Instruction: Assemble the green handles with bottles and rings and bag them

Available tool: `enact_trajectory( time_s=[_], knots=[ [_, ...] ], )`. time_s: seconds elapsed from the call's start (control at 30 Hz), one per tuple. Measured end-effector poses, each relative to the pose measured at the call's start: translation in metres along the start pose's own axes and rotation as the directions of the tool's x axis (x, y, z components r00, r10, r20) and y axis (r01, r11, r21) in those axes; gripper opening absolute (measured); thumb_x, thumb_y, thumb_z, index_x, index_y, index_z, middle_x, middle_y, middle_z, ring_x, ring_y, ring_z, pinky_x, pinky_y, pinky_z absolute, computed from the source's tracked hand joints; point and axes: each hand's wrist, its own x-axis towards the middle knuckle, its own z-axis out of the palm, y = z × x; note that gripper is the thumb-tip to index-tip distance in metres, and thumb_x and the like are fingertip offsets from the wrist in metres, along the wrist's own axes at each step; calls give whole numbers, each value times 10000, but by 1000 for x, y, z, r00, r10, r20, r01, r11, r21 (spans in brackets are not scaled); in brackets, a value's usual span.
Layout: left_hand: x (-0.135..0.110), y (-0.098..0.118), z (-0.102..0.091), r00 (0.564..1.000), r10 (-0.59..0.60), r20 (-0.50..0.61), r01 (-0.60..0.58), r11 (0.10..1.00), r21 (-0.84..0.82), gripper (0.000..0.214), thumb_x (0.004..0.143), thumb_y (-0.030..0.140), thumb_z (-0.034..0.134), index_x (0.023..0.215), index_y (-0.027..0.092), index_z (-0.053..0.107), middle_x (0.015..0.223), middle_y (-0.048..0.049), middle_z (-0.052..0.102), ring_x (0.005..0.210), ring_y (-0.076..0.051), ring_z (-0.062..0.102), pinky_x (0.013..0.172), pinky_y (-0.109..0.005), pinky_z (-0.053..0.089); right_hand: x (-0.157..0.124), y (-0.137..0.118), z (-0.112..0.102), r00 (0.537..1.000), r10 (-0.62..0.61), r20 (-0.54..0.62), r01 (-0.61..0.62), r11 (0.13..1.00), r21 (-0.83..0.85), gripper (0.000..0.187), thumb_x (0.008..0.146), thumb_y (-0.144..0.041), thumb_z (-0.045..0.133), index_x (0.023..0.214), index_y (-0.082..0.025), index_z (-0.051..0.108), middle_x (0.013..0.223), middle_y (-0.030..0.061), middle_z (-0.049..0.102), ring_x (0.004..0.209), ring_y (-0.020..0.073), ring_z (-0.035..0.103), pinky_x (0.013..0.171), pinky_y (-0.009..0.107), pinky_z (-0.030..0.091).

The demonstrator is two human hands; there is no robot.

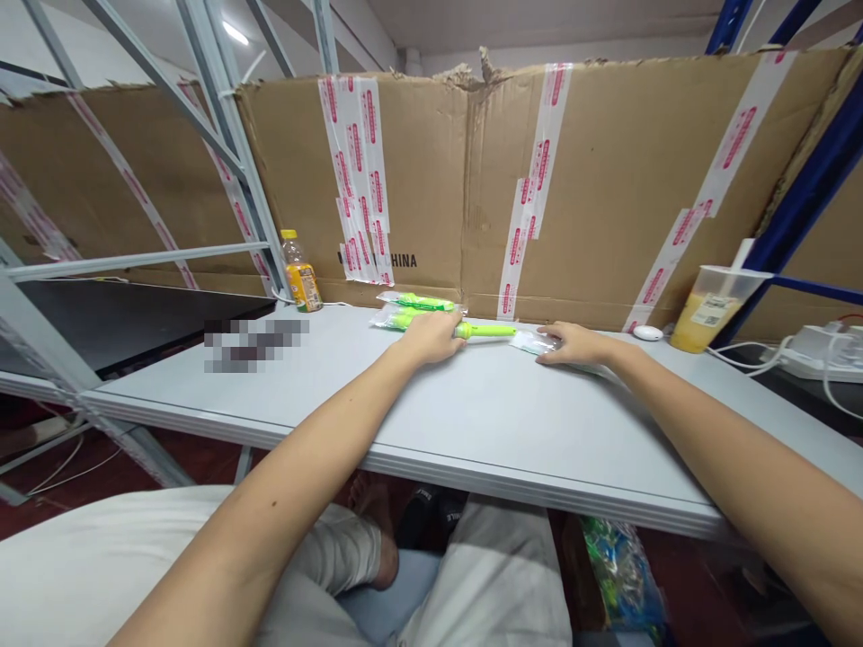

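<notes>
My left hand [431, 337] is closed around a bright green stick-shaped item [489, 331] that lies on the pale grey table [472, 422], its tip poking out to the right. My right hand [576, 344] rests with fingers pressed on a clear plastic bag [536, 341] just right of that tip. Two more green items in clear bags [414, 304] lie behind my left hand, close to the cardboard wall.
A taped cardboard wall [607, 180] lines the table's far side. A small yellow drink bottle [301, 273] stands at back left, a plastic cup with yellow drink [711, 310] and a white round object [648, 332] at back right. A power strip with cables [819, 350] lies far right. A metal rack frame [229, 153] rises at left.
</notes>
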Motion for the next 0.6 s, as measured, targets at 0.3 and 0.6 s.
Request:
enact_trajectory(
  time_s=[0.3, 0.6],
  knots=[
    [4, -9, 6, 999, -18, -28, 19, 1000, 22, 442, 879, 451, 540, 1236, 192, 560, 1122, -153, 693, 1027, -340, 654, 813, -404, 475, 1, -21, 0, 995, -92, -33, 90, 994, -66, 805, 734, -416, 683, 1450, -114, 474, 1350, 187, 549, 1229, 323, 552, 1024, 383, 437],
    [5, -12, 8, 997, -61, -37, 62, 997, 49, 419, 864, 398, 571, 1223, 181, 571, 1123, -163, 685, 1030, -334, 651, 830, -396, 469, -2, -30, 1, 984, -168, -57, 164, 983, -80, 841, 741, -336, 658, 1500, -121, 368, 1359, 183, 501, 1231, 311, 529, 1019, 397, 440]
  ],
)
